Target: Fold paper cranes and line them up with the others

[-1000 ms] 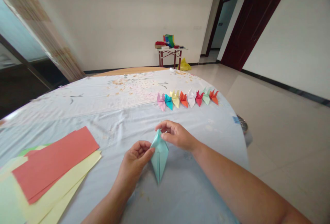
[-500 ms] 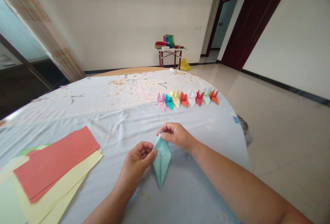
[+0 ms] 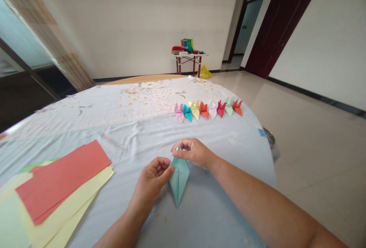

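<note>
A light teal folded paper, kite-shaped with its long point toward me, lies on the pale blue tablecloth. My left hand pinches its left corner between thumb and fingers. My right hand is curled over the paper's far tip, fingers closed on it. A row of several finished paper cranes in pink, blue, yellow, orange, white, red and green stands beyond my hands.
Red sheets lie on pale yellow and green sheets at the left. The table's rounded edge drops off at the right over a tiled floor. A small table with bags stands by the far wall.
The teal paper has come down from a tilted, raised pose to lie flatter on the cloth. My right hand has lowered onto its far tip.
</note>
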`<state>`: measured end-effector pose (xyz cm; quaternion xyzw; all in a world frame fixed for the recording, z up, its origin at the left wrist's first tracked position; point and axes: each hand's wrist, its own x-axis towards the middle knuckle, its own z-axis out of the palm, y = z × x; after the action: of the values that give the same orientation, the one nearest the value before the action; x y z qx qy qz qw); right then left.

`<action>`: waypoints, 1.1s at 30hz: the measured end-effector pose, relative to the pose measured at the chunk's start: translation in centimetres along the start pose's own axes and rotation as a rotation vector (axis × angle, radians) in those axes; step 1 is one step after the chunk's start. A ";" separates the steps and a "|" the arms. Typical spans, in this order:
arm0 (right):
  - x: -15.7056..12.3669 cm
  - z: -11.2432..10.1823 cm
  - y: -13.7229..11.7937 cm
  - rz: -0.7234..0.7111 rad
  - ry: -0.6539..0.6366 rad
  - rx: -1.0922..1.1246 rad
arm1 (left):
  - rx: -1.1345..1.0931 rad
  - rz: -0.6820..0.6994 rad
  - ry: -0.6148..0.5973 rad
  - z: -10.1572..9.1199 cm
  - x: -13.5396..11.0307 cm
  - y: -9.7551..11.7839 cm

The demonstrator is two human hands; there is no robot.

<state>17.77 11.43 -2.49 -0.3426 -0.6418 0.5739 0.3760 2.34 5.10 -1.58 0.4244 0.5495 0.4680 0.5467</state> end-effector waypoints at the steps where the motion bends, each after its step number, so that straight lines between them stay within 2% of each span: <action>1: 0.0 0.0 0.0 0.005 0.007 0.020 | 0.000 -0.001 -0.001 0.0 0.0 0.0; 9: 0.1 0.1 0.0 0.078 0.014 0.128 | 0.002 -0.015 -0.014 0.0 0.0 -0.1; 23: 0.0 0.3 -0.5 0.071 -0.009 0.266 | 0.157 0.057 -0.067 -0.2 0.0 -0.4; 33: -0.1 0.2 -0.6 0.074 -0.007 0.230 | 0.223 0.000 0.015 -0.3 0.1 -0.2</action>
<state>17.60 11.16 -1.93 -0.3188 -0.5601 0.6582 0.3892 2.08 5.12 -1.81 0.4792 0.6020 0.4072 0.4921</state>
